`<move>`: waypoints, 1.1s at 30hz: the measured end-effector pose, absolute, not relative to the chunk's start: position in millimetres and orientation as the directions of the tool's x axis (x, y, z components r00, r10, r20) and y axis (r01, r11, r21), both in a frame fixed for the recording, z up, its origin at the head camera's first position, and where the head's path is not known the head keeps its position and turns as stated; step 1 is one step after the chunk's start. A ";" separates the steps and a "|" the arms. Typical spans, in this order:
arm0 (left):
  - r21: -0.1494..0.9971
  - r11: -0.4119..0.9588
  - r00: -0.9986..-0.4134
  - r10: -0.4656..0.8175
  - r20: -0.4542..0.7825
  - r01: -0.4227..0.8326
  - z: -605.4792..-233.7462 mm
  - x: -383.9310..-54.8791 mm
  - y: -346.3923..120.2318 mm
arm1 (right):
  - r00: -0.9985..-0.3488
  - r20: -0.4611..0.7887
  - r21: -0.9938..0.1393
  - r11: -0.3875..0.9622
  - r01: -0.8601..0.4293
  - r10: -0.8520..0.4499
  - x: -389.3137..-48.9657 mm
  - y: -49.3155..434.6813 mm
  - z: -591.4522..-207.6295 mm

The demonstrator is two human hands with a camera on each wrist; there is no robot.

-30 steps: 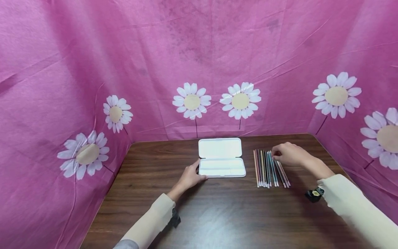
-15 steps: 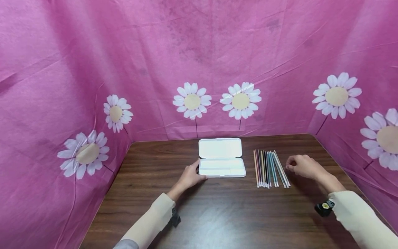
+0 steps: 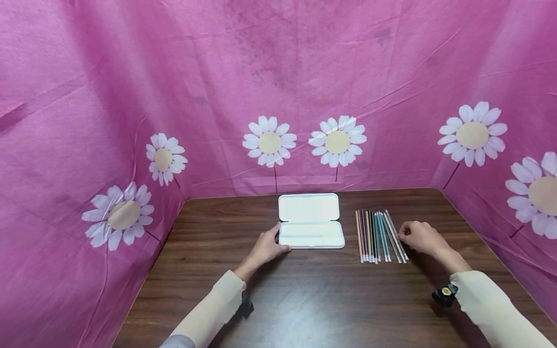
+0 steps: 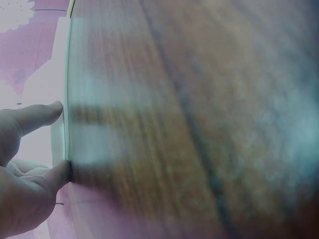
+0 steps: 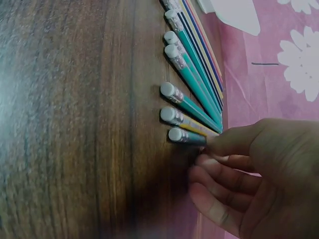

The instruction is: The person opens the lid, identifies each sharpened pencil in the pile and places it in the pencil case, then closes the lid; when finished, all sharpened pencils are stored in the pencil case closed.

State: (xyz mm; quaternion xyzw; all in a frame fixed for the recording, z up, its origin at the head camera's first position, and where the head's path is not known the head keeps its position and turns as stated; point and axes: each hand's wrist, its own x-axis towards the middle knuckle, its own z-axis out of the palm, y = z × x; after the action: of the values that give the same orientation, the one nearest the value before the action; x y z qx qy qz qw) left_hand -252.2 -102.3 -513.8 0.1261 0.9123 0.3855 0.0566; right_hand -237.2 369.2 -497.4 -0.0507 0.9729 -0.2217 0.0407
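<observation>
A white pencil case point(image 3: 309, 208) lies open on the table, its lid folded back and its divided base facing up. My left hand point(image 3: 264, 246) holds the base's left end, with the thumb at the front corner and a finger along the side. To the right, a row of pencils point(image 3: 370, 237) lies side by side, eraser ends toward me. My right hand point(image 3: 423, 238) is at the right end of that row. In the right wrist view its thumb and forefinger pinch a dark pencil point(image 5: 185, 136), the outermost one, while the other fingers curl below.
The dark wood table point(image 3: 304, 299) ends at the back against a pink cloth point(image 3: 296, 87) with daisies, which also hangs at both sides. Teal pencils point(image 5: 192, 74) and a yellow one point(image 5: 192, 123) lie close beside the right hand's fingers.
My right hand has moved from above the pencils to their right side, then slightly back in to the outermost pencil. The left hand and the pencil case have stayed put.
</observation>
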 end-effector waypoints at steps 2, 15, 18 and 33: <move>0.716 0.673 -0.963 0.270 -0.007 0.184 -514.4 -252.9 -102.3 | -0.993 -0.060 -0.436 0.897 -0.069 -0.105 -237.8 367.6 -495.7; 0.708 0.679 -0.963 0.269 0.011 0.197 -517.4 -254.8 -101.5 | -0.985 -0.171 -0.351 0.932 0.086 0.027 -245.4 357.7 -487.2; 0.710 0.677 -0.964 0.266 0.008 0.193 -517.9 -254.6 -101.5 | -0.984 -0.176 -0.347 0.934 0.088 0.027 -247.6 357.6 -487.6; 0.694 0.689 -0.959 0.283 0.007 0.208 -517.6 -254.8 -102.1 | -0.989 -0.149 -0.371 0.925 0.079 0.025 -248.7 359.7 -488.5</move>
State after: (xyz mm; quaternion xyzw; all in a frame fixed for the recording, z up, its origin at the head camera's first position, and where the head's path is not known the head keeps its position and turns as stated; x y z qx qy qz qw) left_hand -254.8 -102.1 -517.6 0.1339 0.9176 0.3710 0.0502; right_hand -248.7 359.7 -488.5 0.0265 0.9785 -0.1917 0.0707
